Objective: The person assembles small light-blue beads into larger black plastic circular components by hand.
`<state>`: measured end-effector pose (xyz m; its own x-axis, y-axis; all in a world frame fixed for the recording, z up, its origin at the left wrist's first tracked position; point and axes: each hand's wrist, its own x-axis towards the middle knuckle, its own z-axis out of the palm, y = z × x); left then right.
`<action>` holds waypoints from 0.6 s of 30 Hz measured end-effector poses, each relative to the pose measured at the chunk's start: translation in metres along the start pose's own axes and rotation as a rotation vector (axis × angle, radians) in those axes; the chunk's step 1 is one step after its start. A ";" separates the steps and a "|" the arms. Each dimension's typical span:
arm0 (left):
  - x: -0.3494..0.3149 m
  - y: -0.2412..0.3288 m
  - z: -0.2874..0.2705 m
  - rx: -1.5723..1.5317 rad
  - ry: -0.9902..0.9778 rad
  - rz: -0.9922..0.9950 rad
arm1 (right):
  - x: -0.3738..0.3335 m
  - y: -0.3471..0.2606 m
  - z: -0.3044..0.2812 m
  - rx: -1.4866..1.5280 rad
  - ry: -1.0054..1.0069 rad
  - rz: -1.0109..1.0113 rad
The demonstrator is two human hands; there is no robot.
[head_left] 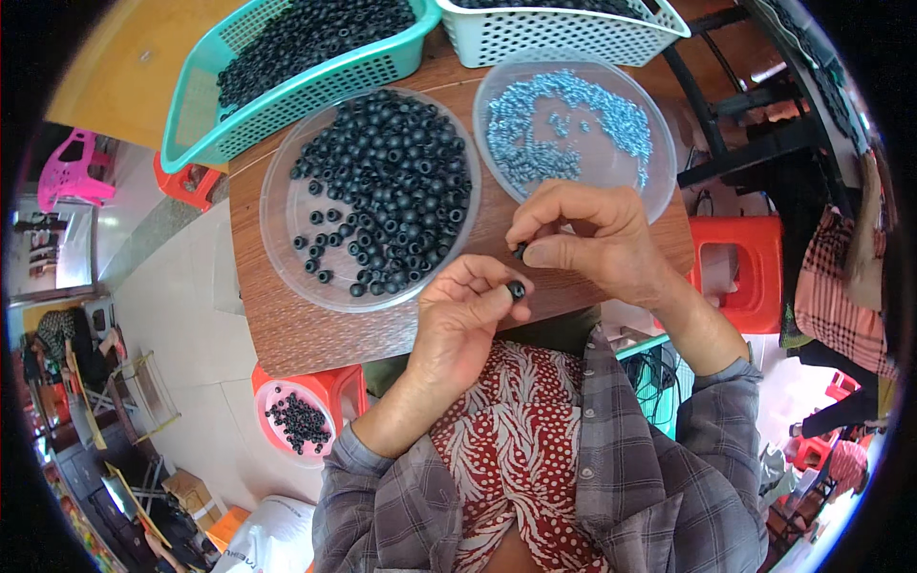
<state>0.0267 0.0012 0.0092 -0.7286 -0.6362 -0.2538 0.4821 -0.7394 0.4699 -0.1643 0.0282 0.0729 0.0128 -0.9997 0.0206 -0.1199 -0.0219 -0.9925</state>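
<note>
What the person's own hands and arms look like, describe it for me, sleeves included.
The left hand and right hand are bare, without gloves, and no watch or bracelet shows. The left sleeve and right sleeve are loose grey plaid cloth with thin paler lines, and both stop well short of the hands.

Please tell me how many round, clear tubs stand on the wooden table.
2: the left tub, holding black beads, and the right tub, holding small blue pieces.
</note>
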 end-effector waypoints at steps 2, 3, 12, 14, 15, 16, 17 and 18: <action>0.005 -0.001 0.003 -0.003 -0.016 0.006 | -0.011 0.003 -0.002 0.002 0.044 -0.045; 0.007 -0.002 0.005 -0.034 -0.012 -0.001 | -0.015 0.006 -0.003 0.002 0.079 -0.091; 0.012 -0.007 0.017 -0.074 0.077 -0.035 | -0.027 0.015 -0.005 -0.285 0.156 -0.359; 0.013 -0.008 0.017 -0.069 0.084 -0.022 | -0.027 0.018 -0.003 -0.284 0.170 -0.356; 0.014 -0.008 0.017 -0.067 0.083 -0.021 | -0.027 0.019 -0.003 -0.286 0.182 -0.353; 0.014 -0.009 0.017 -0.054 0.084 -0.015 | -0.028 0.020 -0.003 -0.286 0.183 -0.354; 0.014 -0.009 0.017 -0.040 0.084 -0.009 | -0.028 0.020 -0.003 -0.271 0.190 -0.337; 0.014 -0.009 0.018 -0.039 0.084 -0.009 | -0.028 0.020 -0.003 -0.255 0.195 -0.320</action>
<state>0.0033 0.0026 0.0166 -0.6904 -0.6445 -0.3285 0.4955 -0.7522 0.4344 -0.1701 0.0558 0.0523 -0.0956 -0.9248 0.3682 -0.3816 -0.3076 -0.8716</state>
